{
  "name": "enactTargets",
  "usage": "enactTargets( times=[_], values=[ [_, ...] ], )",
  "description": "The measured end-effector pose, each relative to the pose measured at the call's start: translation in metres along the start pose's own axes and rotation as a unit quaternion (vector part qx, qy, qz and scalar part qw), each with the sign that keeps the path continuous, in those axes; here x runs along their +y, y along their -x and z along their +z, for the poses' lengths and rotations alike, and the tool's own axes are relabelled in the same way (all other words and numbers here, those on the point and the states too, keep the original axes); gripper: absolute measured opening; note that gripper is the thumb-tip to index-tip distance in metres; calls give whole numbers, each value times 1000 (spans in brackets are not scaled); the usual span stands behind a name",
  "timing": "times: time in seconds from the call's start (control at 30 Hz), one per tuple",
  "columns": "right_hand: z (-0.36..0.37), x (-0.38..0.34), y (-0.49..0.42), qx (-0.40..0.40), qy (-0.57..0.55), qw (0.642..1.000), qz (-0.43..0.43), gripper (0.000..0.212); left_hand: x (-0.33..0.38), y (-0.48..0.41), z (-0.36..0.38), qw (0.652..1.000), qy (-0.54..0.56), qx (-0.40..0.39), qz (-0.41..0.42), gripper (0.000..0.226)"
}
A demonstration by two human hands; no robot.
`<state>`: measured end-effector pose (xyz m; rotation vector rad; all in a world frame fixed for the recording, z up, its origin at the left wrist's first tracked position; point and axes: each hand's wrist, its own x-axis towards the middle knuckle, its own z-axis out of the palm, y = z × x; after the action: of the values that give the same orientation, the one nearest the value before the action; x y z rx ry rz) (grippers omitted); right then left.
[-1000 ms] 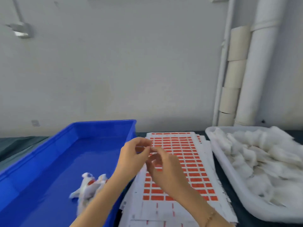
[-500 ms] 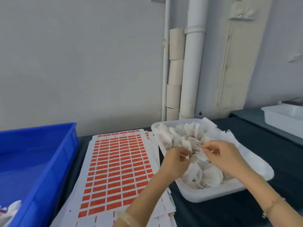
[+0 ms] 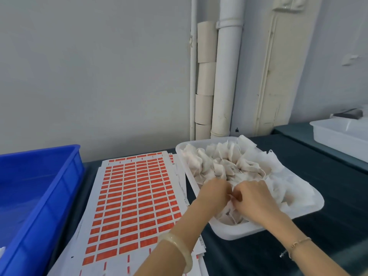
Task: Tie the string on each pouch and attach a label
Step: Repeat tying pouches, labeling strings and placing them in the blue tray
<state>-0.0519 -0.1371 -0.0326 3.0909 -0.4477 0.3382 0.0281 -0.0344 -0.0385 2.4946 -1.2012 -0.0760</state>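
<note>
Label sheets (image 3: 135, 198): a loose stack of white sheets printed with rows of orange labels. It lies flat between the two containers, and my left forearm crosses its near right corner.
In the way: my own hands cover the near part of the pile, so I cannot see the fingertips.
Wrists: pale bangle (image 3: 179, 248) on the left, thin chain bracelet (image 3: 298, 243) on the right.
Table (image 3: 328, 226): covered in dark cloth and running back to the wall.
Room: plain grey wall (image 3: 99, 66); white pipes (image 3: 227, 76) stand upright in the corner with stacked cardboard tubes (image 3: 206, 76) just beside them.
Blue bin (image 3: 45, 196): at far left; the part I see shows only bare floor.
White tray (image 3: 229, 232): right of the sheets, heaped with pale pouches (image 3: 219, 162).
Second tray (image 3: 342, 134): white, far right; contents not visible.
Left hand (image 3: 214, 193): fingers curled down, pinching a pouch (image 3: 232, 202) at the near end of the pile.
Right hand (image 3: 253, 198): curled likewise, touching the left, pinching the same pouch; string or fabric, I cannot tell.
</note>
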Motion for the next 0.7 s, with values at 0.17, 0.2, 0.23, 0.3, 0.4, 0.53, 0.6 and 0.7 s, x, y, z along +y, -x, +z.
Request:
enactTargets(
  times=[0.17,0.2,0.23,0.3,0.4,0.53,0.6,0.7],
  values=[
    [-6,8,-7,53,-134,990,9,13,-5,-1,-6,995,31,89,13,20],
    [-9,9,-9,67,-178,982,11,12,-6,0,-9,992,54,110,14,20],
    [-13,10,-10,81,-221,972,14,12,-8,0,-13,988,87,131,12,21],
    [-21,11,-13,102,-297,949,17,9,-9,1,-22,973,165,162,2,21],
    [-33,10,-13,99,-404,909,5,9,-11,2,-33,954,237,184,-9,17],
    [-42,6,-9,92,-472,876,18,19,-15,8,-41,929,289,229,-17,12],
    [-45,1,-5,87,-479,873,24,42,-16,14,-48,914,317,250,-27,11],
    [-48,-12,1,140,-456,879,7,36,-19,29,-60,898,347,267,-43,14]
  ],
)
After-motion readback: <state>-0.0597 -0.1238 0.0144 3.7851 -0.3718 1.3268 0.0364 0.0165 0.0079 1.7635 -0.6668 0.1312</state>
